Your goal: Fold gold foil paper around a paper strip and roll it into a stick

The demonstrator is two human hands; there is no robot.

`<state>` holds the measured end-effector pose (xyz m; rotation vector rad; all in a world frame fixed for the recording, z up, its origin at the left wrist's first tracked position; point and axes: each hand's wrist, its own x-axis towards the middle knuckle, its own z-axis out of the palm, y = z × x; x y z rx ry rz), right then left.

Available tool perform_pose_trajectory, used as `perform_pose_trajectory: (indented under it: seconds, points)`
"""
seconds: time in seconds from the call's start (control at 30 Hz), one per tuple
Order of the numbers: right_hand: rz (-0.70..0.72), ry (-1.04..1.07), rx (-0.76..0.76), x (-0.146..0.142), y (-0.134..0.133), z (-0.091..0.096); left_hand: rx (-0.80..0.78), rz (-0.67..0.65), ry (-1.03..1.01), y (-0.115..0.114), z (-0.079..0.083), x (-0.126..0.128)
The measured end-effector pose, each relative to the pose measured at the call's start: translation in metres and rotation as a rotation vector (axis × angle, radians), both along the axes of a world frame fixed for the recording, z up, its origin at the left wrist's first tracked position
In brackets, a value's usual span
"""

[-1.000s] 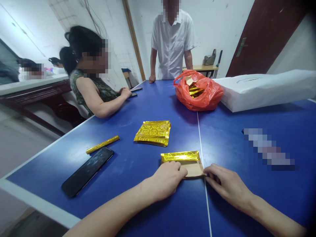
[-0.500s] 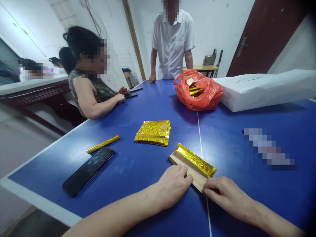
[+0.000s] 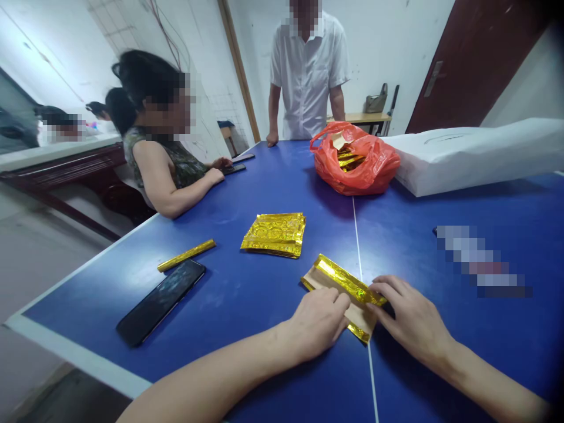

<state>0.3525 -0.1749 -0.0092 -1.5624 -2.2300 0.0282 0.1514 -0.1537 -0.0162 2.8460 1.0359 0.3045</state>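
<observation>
Left hand [image 3: 319, 320] palm down, right hand [image 3: 408, 314] fingers spread, both forearms angled inward

Lit brightly and evenly from overhead. Casts only soft, short shadows beneath the left hand [image 3: 318, 320] and right hand [image 3: 408, 317] on the blue table [image 3: 247, 294]. Glints hard off the gold foil sheet [image 3: 343, 281] and the foil stack [image 3: 275, 234]; dull sheen on the black phone [image 3: 162, 301]. Sharp at centre, slightly smeared toward upper left. Bends strongly at the edges, wide-angle. Darkens in the upper right corner. Pixelated blocks at top and right.
</observation>
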Motion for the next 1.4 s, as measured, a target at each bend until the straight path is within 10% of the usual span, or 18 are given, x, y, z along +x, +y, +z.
perform_pose_trajectory:
  seconds: [0.4,0.77,1.4]
  points:
    - [0.029,0.041,-0.346,-0.002,-0.003,0.003,-0.018,-0.144,0.104,-0.017,0.021,-0.002]
    - [0.207,0.243,-0.688,0.008,-0.001,0.030,0.093,-0.151,0.068,-0.016,0.008,-0.005]
    - [0.286,0.062,-0.571,0.014,0.004,0.021,-0.112,-0.090,0.043,-0.011,0.010,-0.011]
